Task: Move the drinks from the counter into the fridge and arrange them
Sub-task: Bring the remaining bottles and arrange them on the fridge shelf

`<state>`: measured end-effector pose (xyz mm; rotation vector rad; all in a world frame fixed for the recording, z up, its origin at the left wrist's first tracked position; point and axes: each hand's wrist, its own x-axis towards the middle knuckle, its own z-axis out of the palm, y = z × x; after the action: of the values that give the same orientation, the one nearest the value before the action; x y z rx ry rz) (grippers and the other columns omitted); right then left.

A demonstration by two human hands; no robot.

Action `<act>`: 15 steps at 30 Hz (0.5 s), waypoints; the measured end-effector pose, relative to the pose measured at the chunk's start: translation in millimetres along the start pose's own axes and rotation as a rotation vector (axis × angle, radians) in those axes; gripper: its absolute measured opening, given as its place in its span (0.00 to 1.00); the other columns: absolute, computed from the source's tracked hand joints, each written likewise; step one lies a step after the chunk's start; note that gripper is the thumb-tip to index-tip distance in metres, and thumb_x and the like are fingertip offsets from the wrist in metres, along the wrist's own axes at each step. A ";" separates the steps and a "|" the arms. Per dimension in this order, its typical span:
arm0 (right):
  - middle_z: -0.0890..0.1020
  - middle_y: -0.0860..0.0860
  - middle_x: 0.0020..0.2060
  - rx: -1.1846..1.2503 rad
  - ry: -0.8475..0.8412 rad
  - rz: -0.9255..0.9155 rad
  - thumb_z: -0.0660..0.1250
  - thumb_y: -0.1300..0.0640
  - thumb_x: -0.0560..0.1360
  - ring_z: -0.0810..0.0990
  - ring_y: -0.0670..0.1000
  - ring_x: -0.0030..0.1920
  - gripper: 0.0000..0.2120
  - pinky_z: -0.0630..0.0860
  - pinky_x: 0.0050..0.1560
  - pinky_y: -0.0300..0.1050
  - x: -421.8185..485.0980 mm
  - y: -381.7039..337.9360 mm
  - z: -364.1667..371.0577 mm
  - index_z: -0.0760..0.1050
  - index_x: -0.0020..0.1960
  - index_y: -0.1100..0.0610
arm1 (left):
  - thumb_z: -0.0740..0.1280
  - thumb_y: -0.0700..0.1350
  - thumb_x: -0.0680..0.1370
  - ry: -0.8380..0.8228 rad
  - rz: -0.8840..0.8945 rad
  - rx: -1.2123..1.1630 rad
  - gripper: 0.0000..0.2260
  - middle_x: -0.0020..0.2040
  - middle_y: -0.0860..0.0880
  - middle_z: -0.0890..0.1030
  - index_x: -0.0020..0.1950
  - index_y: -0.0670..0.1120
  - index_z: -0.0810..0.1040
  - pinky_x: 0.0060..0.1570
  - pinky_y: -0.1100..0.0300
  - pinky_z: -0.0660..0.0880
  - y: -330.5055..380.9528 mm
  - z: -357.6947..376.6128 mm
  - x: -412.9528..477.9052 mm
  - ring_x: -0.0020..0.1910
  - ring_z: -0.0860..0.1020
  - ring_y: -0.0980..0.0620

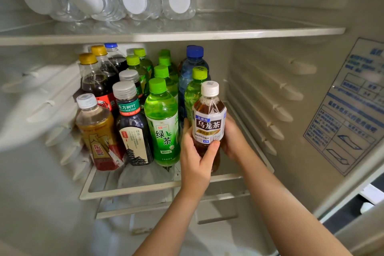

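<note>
Oolong tea bottle (208, 122) upright, gripped between left hand (195, 151), right hand (233, 139).

Oolong tea bottle (208, 118): clear glossy plastic, glossy film label, ribbed white plastic cap.
Water bottles (135, 0): clear crinkled plastic, matt white caps.
Lower shelf (133, 190): transparent pane, smooth white plastic rim.
Fridge wall (270, 64): smooth off-white plastic.
Instruction sticker (349, 110): glossy.

- Four clear water bottles (178, 0) are lying down.
- Seven green-capped bottles (157, 85) are standing.
- Two yellow-capped colas (88, 58) are standing.
- Two grey-capped teas (124, 89) are standing.
</note>
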<state>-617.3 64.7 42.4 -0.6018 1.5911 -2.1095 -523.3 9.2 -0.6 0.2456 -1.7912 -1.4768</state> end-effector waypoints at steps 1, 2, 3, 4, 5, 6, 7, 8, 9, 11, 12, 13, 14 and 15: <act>0.83 0.56 0.50 0.020 -0.012 -0.006 0.70 0.47 0.66 0.82 0.54 0.50 0.21 0.77 0.58 0.53 0.4 2.5 -0.2 0.78 0.54 0.57 | 0.66 0.55 0.72 -0.003 0.005 -0.006 0.30 0.69 0.42 0.71 0.71 0.44 0.65 0.67 0.44 0.67 0.3 -0.7 0.3 0.69 0.70 0.46; 0.84 0.55 0.47 0.060 -0.036 0.000 0.69 0.48 0.67 0.82 0.54 0.49 0.19 0.78 0.55 0.51 -1.7 2.0 1.4 0.78 0.53 0.57 | 0.67 0.55 0.72 -0.003 0.009 -0.008 0.30 0.69 0.42 0.71 0.71 0.45 0.65 0.67 0.44 0.67 0.8 -1.3 0.4 0.68 0.70 0.46; 0.85 0.54 0.45 0.079 -0.034 0.008 0.67 0.49 0.67 0.83 0.54 0.47 0.18 0.79 0.53 0.49 -2.3 3.6 1.6 0.78 0.52 0.57 | 0.67 0.55 0.72 -0.002 0.011 -0.009 0.30 0.69 0.42 0.71 0.71 0.45 0.65 0.67 0.44 0.67 1.2 -1.7 0.2 0.68 0.70 0.47; 0.85 0.53 0.43 0.117 -0.050 0.017 0.67 0.49 0.67 0.83 0.53 0.46 0.17 0.79 0.51 0.48 -3.4 3.6 2.4 0.78 0.52 0.58 | 0.67 0.55 0.72 -0.001 0.013 -0.009 0.30 0.69 0.42 0.71 0.71 0.46 0.65 0.67 0.44 0.67 1.5 -2.1 -0.5 0.69 0.70 0.47; 0.85 0.53 0.42 0.135 -0.055 0.021 0.66 0.49 0.67 0.83 0.53 0.45 0.17 0.78 0.50 0.48 -3.3 3.0 3.5 0.78 0.51 0.58 | 0.67 0.55 0.72 0.002 0.014 -0.011 0.30 0.69 0.43 0.71 0.70 0.47 0.65 0.67 0.44 0.67 1.6 -2.5 -1.5 0.69 0.70 0.47; 0.84 0.53 0.40 0.153 -0.055 0.029 0.63 0.50 0.68 0.82 0.53 0.43 0.15 0.78 0.50 0.48 -4.0 1.5 5.8 0.77 0.50 0.58 | 0.67 0.55 0.72 0.007 0.015 -0.015 0.29 0.69 0.43 0.72 0.70 0.48 0.65 0.67 0.45 0.68 1.9 -2.9 -2.7 0.68 0.70 0.48; 0.84 0.54 0.39 0.157 -0.048 0.021 0.61 0.52 0.71 0.82 0.53 0.42 0.13 0.78 0.49 0.47 -3.0 1.8 6.8 0.77 0.49 0.59 | 0.67 0.55 0.72 0.012 0.017 -0.020 0.28 0.68 0.43 0.72 0.69 0.49 0.66 0.66 0.47 0.69 2.2 -3.7 -3.6 0.67 0.71 0.49; 0.84 0.54 0.38 0.154 -0.035 0.027 0.58 0.55 0.75 0.81 0.53 0.41 0.11 0.78 0.48 0.47 -2.6 2.9 7.7 0.77 0.48 0.59 | 0.68 0.55 0.72 0.012 0.019 -0.024 0.28 0.67 0.44 0.73 0.69 0.47 0.67 0.66 0.49 0.70 2.6 -4.6 -4.3 0.66 0.72 0.50; 0.83 0.54 0.38 0.151 -0.022 0.035 0.56 0.56 0.77 0.81 0.53 0.40 0.12 0.78 0.47 0.47 -2.2 3.2 8.9 0.76 0.47 0.59 | 0.68 0.55 0.72 0.009 0.021 -0.031 0.30 0.65 0.45 0.74 0.69 0.44 0.67 0.65 0.53 0.71 2.6 -5.3 -4.0 0.65 0.73 0.52; 0.83 0.53 0.35 0.168 -0.007 0.028 0.54 0.57 0.79 0.82 0.51 0.38 0.13 0.79 0.43 0.44 -2.1 5.0 11.1 0.76 0.46 0.60 | 0.69 0.54 0.71 0.007 0.027 -0.037 0.32 0.63 0.46 0.76 0.70 0.40 0.67 0.61 0.61 0.72 1.9 -6.2 -2.9 0.62 0.75 0.55; 0.84 0.52 0.34 0.179 0.002 0.018 0.55 0.58 0.79 0.82 0.51 0.37 0.12 0.79 0.40 0.41 -2.1 6.9 11.1 0.76 0.45 0.59 | 0.69 0.54 0.71 0.015 0.029 -0.029 0.32 0.63 0.46 0.77 0.69 0.40 0.67 0.60 0.64 0.72 2.0 -6.3 -2.9 0.61 0.75 0.56; 0.84 0.52 0.34 0.182 -0.005 0.000 0.56 0.58 0.77 0.82 0.51 0.37 0.11 0.80 0.39 0.40 -2.2 8.3 10.9 0.76 0.45 0.59 | 0.70 0.54 0.71 0.030 0.030 -0.016 0.31 0.62 0.47 0.77 0.69 0.40 0.68 0.59 0.66 0.72 2.4 -5.9 -3.3 0.60 0.76 0.57; 0.84 0.51 0.35 0.177 -0.009 -0.017 0.58 0.56 0.75 0.83 0.50 0.38 0.10 0.80 0.39 0.40 -3.0 8.4 11.5 0.77 0.45 0.59 | 0.70 0.54 0.71 0.051 0.030 -0.006 0.31 0.61 0.47 0.78 0.68 0.40 0.69 0.58 0.67 0.72 3.0 -5.4 -4.2 0.59 0.76 0.58; 0.85 0.51 0.37 0.165 -0.024 -0.039 0.60 0.54 0.71 0.83 0.50 0.39 0.11 0.80 0.42 0.41 -3.3 8.7 11.6 0.77 0.45 0.58 | 0.70 0.55 0.70 0.079 0.030 -0.004 0.30 0.59 0.48 0.79 0.66 0.40 0.70 0.55 0.69 0.72 3.6 -4.8 -5.2 0.57 0.76 0.60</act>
<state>-607.3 55.4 36.7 -0.6040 1.3864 -2.2262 -515.5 9.8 0.4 0.2701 -1.7221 -1.4301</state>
